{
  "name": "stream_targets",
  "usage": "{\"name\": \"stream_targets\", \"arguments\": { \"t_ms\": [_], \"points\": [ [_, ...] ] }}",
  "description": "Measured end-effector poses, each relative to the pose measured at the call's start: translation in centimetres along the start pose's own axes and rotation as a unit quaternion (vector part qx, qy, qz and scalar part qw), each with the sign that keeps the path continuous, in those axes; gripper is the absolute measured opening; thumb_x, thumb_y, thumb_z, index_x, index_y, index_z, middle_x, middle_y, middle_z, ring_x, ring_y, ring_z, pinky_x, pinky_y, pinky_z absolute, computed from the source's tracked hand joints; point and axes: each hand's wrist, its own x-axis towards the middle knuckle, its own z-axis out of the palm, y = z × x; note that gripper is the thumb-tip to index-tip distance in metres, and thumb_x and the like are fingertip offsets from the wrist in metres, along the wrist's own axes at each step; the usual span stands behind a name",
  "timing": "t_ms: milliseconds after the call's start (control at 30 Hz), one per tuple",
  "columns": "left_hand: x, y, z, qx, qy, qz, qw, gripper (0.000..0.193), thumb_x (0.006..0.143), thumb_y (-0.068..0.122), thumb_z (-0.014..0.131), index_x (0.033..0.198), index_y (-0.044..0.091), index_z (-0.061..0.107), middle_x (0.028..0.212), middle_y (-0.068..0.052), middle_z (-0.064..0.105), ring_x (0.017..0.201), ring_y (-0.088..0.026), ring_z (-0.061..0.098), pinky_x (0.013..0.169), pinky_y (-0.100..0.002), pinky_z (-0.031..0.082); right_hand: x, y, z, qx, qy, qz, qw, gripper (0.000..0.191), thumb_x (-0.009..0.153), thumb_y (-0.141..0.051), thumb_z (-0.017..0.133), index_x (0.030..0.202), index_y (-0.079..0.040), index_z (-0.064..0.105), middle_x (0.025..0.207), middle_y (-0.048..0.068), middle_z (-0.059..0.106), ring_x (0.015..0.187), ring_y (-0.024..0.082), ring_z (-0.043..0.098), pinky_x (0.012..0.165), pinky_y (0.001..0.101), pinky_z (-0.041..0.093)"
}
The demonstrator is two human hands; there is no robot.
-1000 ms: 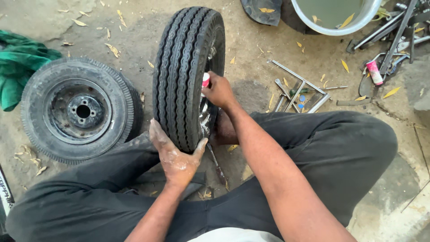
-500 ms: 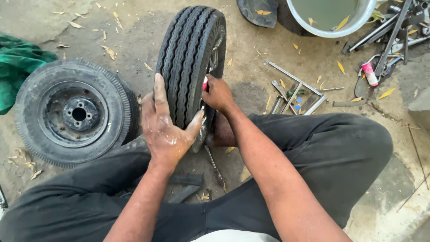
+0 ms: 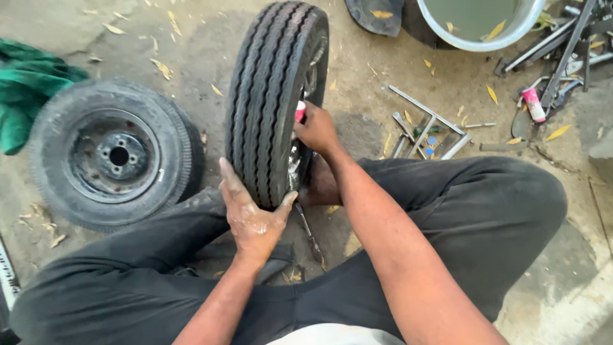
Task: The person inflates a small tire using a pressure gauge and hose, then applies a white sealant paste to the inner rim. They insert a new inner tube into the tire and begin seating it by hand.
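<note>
The left hand (image 3: 254,217) spreads open against the upright tyre (image 3: 274,96) tread, low down. The right hand (image 3: 316,128) grips a small red-and-white tube (image 3: 299,111) at the tyre's sidewall.

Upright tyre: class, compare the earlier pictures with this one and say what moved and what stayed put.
The left hand slid from higher on the tread of the upright tyre down to its near lower edge, cupping it again. The right hand stayed at the tyre's right side, holding a small red and white thing. The tyre stayed upright; the flat wheel did not move.
</note>
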Motion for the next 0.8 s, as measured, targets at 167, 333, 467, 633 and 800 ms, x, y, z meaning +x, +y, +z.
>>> {"name": "stream_targets", "arguments": {
  "t_ms": [167,333,467,633,800],
  "points": [
    [3.4,1.5,-2.4,0.026,-0.019,0.027,0.999,0.120,0.068,0.032,0.095,0.161,0.004,0.026,0.132,-0.025,0.056,0.121,-0.043,0.057,0.105,-0.047,0.048,0.0,-0.1,-0.3,0.044,0.030,0.052,0.997,0.034,0.077,-0.025,0.074,0.101,-0.001,0.069,0.086,0.021,0.074,0.080,0.036,0.076,0.073,0.0424,0.058],
    [6.3,3.0,-2.4,0.048,-0.020,0.080,0.995,0.112,0.076,0.035,0.094,0.161,0.003,0.029,0.129,-0.024,0.056,0.117,-0.042,0.056,0.104,-0.049,0.046,0.0,0.9,0.6,-0.047,0.000,-0.035,0.998,0.038,0.077,-0.018,0.073,0.106,0.004,0.065,0.083,0.027,0.070,0.080,0.048,0.067,0.071,0.0524,0.052],
    [5.5,2.3,-1.4,0.065,0.005,0.105,0.992,0.113,0.076,0.037,0.093,0.161,0.002,0.029,0.135,-0.026,0.052,0.124,-0.044,0.052,0.109,-0.052,0.042,0.5,1.7,1.2,-0.070,-0.031,0.012,0.997,0.021,0.081,-0.016,0.068,0.096,-0.001,0.066,0.084,0.026,0.069,0.082,0.048,0.067,0.074,0.0528,0.054],
    [2.8,0.1,-0.2,0.057,0.037,0.086,0.994,0.124,0.074,0.037,0.095,0.163,0.001,0.016,0.151,-0.032,0.041,0.140,-0.050,0.043,0.120,-0.054,0.035,0.3,1.4,1.6,-0.088,-0.045,-0.037,0.994,0.017,0.084,-0.015,0.067,0.096,-0.004,0.066,0.090,0.022,0.071,0.086,0.044,0.068,0.077,0.0507,0.056],
    [0.4,0.2,0.1,0.033,0.021,0.011,0.999,0.139,0.064,0.036,0.098,0.161,-0.002,0.005,0.151,-0.038,0.035,0.137,-0.055,0.040,0.116,-0.054,0.036,-0.2,1.2,0.7,0.032,-0.006,0.028,0.999,0.034,0.080,-0.020,0.074,0.109,-0.002,0.069,0.084,0.021,0.072,0.075,0.038,0.072,0.070,0.0448,0.057]
  ]
}}
